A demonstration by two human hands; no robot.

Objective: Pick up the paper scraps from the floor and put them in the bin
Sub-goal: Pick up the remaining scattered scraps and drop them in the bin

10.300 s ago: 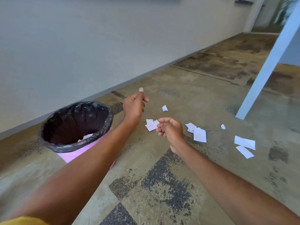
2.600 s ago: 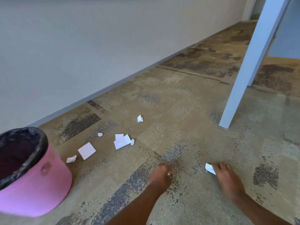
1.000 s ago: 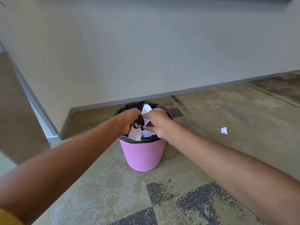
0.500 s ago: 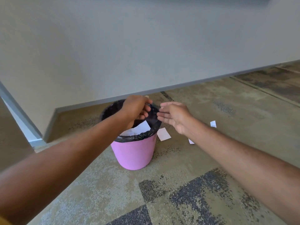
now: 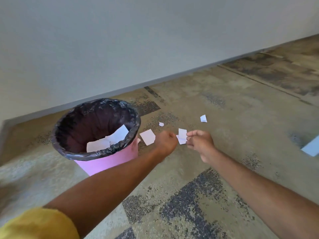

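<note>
The bin (image 5: pixel 107 163) is standing on the floor (image 5: pixel 224 104) at the left, with the wall (image 5: pixel 120 40) running behind it. Some paper scraps (image 5: pixel 110 140) are lying inside the bin, toward its right side. One flat scrap (image 5: pixel 147 137) is lying on the floor just right of the bin. A tiny scrap (image 5: pixel 161 124) is sitting a bit behind it, and another scrap (image 5: pixel 203 118) is lying farther right. The left hand (image 5: pixel 166 144) and right hand (image 5: pixel 200 144) are hanging side by side, right of the bin. A last scrap (image 5: pixel 182 138) is showing between them; I cannot tell if the right hand is touching it.
</note>
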